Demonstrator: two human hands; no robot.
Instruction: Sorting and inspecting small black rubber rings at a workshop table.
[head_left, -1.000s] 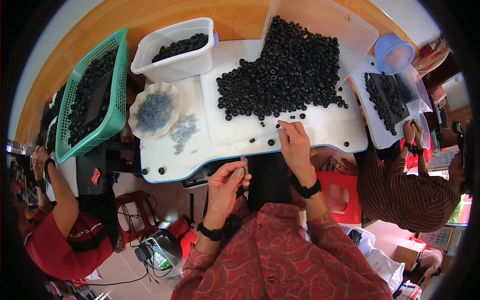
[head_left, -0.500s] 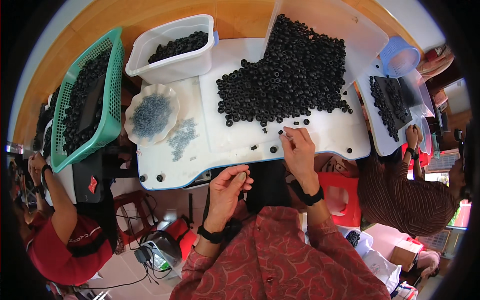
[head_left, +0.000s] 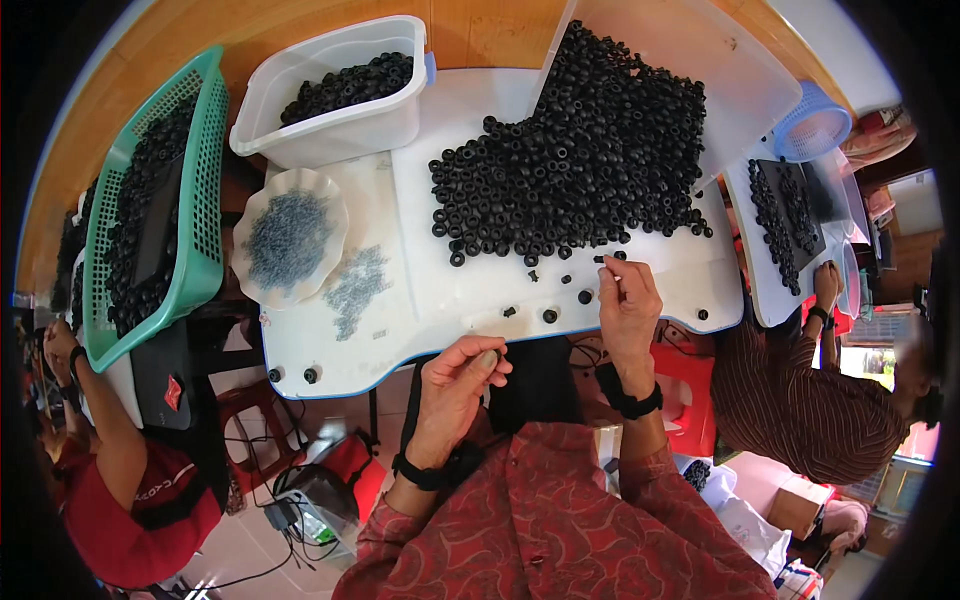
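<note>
My right hand reaches over the white tabletop with thumb and forefinger closed at a small black spool-shaped piece. My left hand is in front of the table edge, thumb pressed to the bent fingers. A tiny dark thing seems to show at its fingertips, too small to name. Beyond the right hand spreads a large heap of black ring-shaped parts. A loose black ring lies just left of the right hand, another ring nearer the edge, with a smaller black piece beside it.
A scalloped plate holds small clear-grey pieces, with more pieces spilled beside it. Behind are a white tub and a green basket of black parts. A clear bin lies tipped at the heap. People sit at both sides.
My right hand has moved right, and a black ring now shows to its left. The left hand stays pinched in nearly the same place. The whole view has shifted slightly.
</note>
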